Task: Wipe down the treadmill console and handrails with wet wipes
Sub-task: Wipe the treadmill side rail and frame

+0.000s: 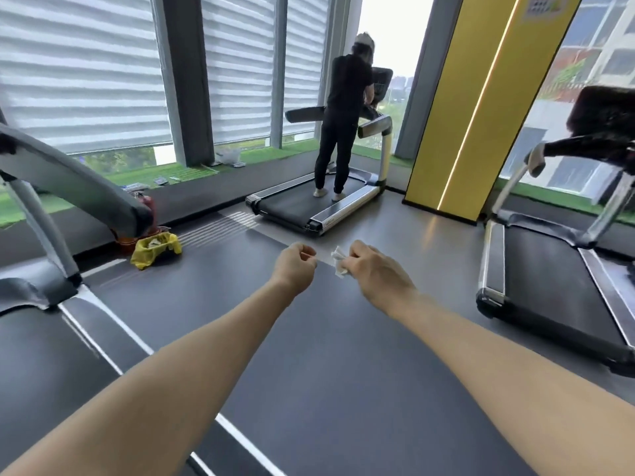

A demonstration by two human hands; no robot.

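Both my arms reach forward over the dark gym floor. My right hand (374, 269) pinches a crumpled white wet wipe (339, 262) that sticks out to its left. My left hand (295, 266) is loosely curled beside it and holds nothing, a small gap away from the wipe. A treadmill handrail (68, 180), grey and padded, slants across the left side, well away from both hands. Another treadmill (549, 286) with a dark console (604, 115) stands at the right.
A person in black stands on a third treadmill (309, 207) ahead by the windows. A bin lined with a yellow bag (156, 249) sits on the floor at the left, next to a red extinguisher. A yellow pillar (460, 115) rises at the right of centre.
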